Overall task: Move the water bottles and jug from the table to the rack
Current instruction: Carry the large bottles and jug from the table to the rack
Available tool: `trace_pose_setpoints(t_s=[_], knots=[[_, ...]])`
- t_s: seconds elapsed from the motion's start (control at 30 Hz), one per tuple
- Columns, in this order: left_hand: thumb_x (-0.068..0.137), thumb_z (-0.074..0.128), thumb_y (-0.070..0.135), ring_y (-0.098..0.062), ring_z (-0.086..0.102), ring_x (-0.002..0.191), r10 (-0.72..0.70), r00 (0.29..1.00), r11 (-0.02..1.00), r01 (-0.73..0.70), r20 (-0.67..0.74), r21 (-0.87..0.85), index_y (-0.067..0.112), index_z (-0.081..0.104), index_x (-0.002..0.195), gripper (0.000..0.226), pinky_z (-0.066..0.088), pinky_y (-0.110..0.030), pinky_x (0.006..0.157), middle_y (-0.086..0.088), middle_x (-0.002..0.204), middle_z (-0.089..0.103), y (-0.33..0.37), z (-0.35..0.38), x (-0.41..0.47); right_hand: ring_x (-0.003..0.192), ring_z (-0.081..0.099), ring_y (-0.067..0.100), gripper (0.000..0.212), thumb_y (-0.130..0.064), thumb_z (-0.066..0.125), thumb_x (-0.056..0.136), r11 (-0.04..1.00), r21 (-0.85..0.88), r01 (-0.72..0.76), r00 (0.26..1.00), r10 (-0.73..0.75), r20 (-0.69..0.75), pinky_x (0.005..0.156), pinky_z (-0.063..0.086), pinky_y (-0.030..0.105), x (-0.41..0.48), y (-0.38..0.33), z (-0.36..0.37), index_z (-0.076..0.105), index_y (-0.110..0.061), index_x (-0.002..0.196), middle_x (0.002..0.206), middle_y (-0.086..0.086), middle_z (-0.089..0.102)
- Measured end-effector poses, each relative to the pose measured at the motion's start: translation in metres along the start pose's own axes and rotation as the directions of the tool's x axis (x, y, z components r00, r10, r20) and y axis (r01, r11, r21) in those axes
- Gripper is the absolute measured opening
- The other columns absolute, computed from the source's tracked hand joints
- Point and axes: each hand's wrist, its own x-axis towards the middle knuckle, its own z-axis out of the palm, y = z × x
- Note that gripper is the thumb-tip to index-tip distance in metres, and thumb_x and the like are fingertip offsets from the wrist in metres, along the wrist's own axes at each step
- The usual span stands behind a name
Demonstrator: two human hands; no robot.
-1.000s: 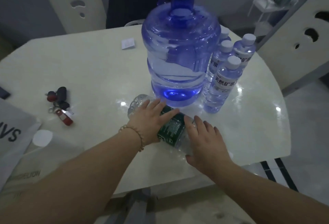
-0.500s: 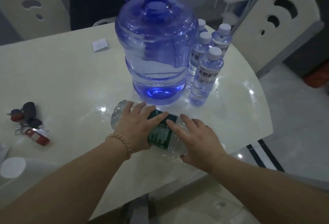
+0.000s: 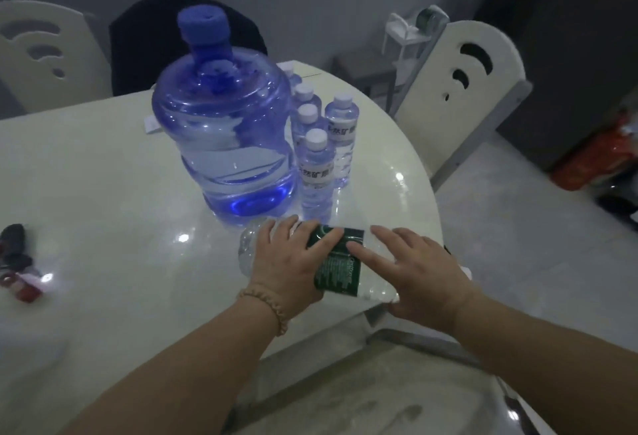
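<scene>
Bottle with green label [image 3: 340, 263] lies on its side near the front edge of the white table [image 3: 103, 193]. Left hand [image 3: 286, 262], bead bracelet [image 3: 267, 308] at the wrist, rests on its left half, fingers spread and nearly straight, not wrapped round. Right hand [image 3: 414, 272] lies likewise flat on its right half, fingers splayed. Blue water jug [image 3: 224, 144] stands upright just behind. Small capped bottles [image 3: 316, 172] cluster at its right. Keys [image 3: 17, 272] far left.
</scene>
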Motion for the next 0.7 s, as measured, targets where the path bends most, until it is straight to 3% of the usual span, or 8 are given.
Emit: trace_pose_setpoints(t_s=[0.43, 0.7], knots=[[0.049, 0.076, 0.051, -0.033, 0.052, 0.106, 0.172, 0.984, 0.985, -0.170, -0.056, 0.030, 0.033, 0.042, 0.133, 0.092, 0.036, -0.053, 0.093, -0.006, 0.119, 0.057, 0.313, 0.010, 0.204, 0.102, 0.057, 0.036, 0.111, -0.049, 0.085, 0.047, 0.982, -0.027, -0.188, 0.982, 0.187, -0.029, 0.072, 0.054, 0.045, -0.214, 0.295, -0.033, 0.033, -0.029, 0.143, 0.131, 0.018, 0.050], [0.055, 0.072, 0.062, -0.033, 0.052, 0.110, 0.326, 0.945, 0.943, -0.324, -0.017, 0.072, 0.036, 0.040, 0.132, 0.087, 0.036, -0.054, 0.097, -0.006, 0.122, 0.057, 0.405, 0.019, 0.324, 0.103, 0.058, 0.035, 0.108, -0.048, 0.084, 0.048, 0.942, 0.034, -0.333, 0.941, 0.335, -0.052, 0.071, 0.054, 0.044, -0.262, 0.414, -0.035, 0.035, -0.027, 0.143, 0.131, 0.018, 0.051]])
